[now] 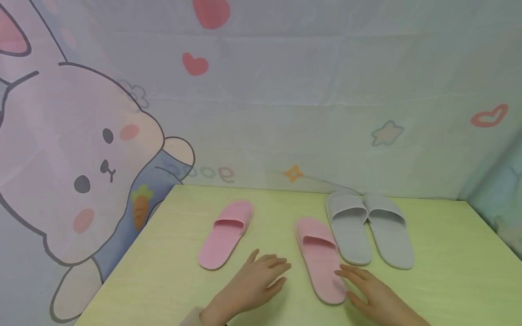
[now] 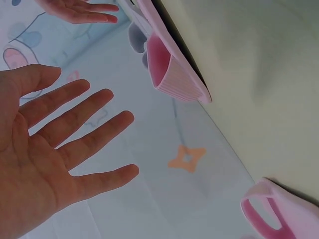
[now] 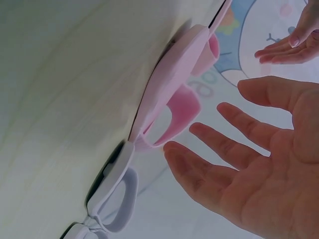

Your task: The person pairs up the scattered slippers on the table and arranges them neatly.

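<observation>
Two pink slippers lie apart on the yellow-green table, toes toward the back. The left pink slipper point(image 1: 224, 240) tilts to the right, while the other pink slipper point(image 1: 324, 271) sits near the middle beside the grey pair. My left hand point(image 1: 258, 278) hovers between the two pink slippers, fingers spread and holding nothing; its palm point(image 2: 35, 174) shows in the left wrist view. My right hand point(image 1: 377, 294) is by the heel of the middle pink slipper, fingers extended. In the right wrist view a gap shows between those fingers point(image 3: 224, 144) and the pink slippers.
A grey slipper point(image 1: 354, 242) and its mate point(image 1: 393, 244) stand side by side at the back right, touching at their straps. The table point(image 1: 134, 280) ends at a cloth backdrop point(image 1: 285, 90) printed with a rabbit, hearts and stars.
</observation>
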The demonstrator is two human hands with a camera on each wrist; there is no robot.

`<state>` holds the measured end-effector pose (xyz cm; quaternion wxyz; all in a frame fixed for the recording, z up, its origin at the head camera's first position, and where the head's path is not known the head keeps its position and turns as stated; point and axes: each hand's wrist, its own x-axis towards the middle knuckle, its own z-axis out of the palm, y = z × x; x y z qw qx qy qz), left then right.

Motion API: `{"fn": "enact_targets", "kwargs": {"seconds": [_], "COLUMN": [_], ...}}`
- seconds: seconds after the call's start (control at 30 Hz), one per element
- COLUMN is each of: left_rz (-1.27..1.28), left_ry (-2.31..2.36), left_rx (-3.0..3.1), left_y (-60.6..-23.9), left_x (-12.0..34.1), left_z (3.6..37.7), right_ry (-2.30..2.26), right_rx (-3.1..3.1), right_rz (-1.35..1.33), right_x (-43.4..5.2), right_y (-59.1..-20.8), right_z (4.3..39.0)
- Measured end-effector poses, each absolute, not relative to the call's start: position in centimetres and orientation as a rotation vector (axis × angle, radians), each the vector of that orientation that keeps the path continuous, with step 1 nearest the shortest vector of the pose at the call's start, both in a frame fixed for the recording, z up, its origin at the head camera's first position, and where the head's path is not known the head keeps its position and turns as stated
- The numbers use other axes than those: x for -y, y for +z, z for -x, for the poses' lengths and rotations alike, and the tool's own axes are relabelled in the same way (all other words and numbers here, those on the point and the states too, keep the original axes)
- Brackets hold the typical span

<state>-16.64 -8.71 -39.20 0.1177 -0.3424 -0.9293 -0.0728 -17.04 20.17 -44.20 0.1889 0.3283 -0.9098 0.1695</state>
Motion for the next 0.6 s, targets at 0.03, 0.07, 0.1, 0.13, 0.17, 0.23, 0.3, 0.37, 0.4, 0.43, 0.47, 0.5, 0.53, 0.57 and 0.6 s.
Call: {"fn": "enact_targets", "kwargs": {"seconds": [0.03, 0.07, 0.1, 0.13, 0.17, 0.23, 0.3, 0.37, 0.4, 0.43, 0.47, 0.5, 0.53, 0.57, 0.6], "left_rz": [0.999, 0.996, 0.994, 0.992, 0.991, 0.986, 0.977, 0.961, 0.952, 0.943, 0.934, 0.928, 0.920, 0.913, 0.906], "left_ry": [-0.210, -0.206, -0.202, -0.198, -0.196, -0.199, -0.197, -0.189, -0.186, -0.183, -0.179, -0.179, -0.176, -0.169, -0.170], "left_rx": [2.716, 2.713, 2.710, 2.706, 2.703, 2.701, 2.702, 2.700, 2.698, 2.696, 2.694, 2.692, 2.690, 2.690, 2.692], "left_y": [-39.2, -39.2, -39.1, -39.1, -39.2, -39.1, -39.1, -39.2, -39.2, -39.2, -39.3, -39.3, -39.4, -39.5, -39.5], "left_x": [8.9, 9.1, 9.3, 9.6, 9.8, 10.1, 10.4, 10.8, 10.9, 11.1, 11.3, 11.4, 11.6, 11.8, 12.0], "left_z": [16.5, 16.3, 16.2, 16.1, 15.9, 15.7, 15.4, 15.3, 15.2, 15.2, 15.2, 15.2, 15.2, 15.2, 15.2], "right_ry": [0.475, 0.476, 0.478, 0.480, 0.483, 0.485, 0.495, 0.502, 0.508, 0.516, 0.522, 0.529, 0.537, 0.543, 0.547], "right_rx": [2.559, 2.559, 2.559, 2.562, 2.562, 2.553, 2.545, 2.548, 2.557, 2.572, 2.587, 2.605, 2.619, 2.628, 2.635], "right_rz": [-0.934, -0.945, -0.955, -0.958, -0.967, -0.989, -1.014, -1.032, -1.042, -1.050, -1.049, -1.047, -1.050, -1.054, -1.057], "right_x": [-20.2, -20.2, -20.2, -20.2, -20.2, -20.2, -20.2, -20.1, -20.0, -20.0, -19.9, -19.9, -19.8, -19.8, -19.8], "right_y": [-44.2, -44.2, -44.2, -44.2, -44.2, -44.3, -44.3, -44.3, -44.3, -44.3, -44.2, -44.2, -44.1, -44.1, -44.1], "right_z": [17.0, 17.0, 17.0, 17.0, 17.0, 16.9, 16.9, 16.9, 16.9, 16.9, 16.8, 16.8, 16.8, 16.7, 16.7]}}
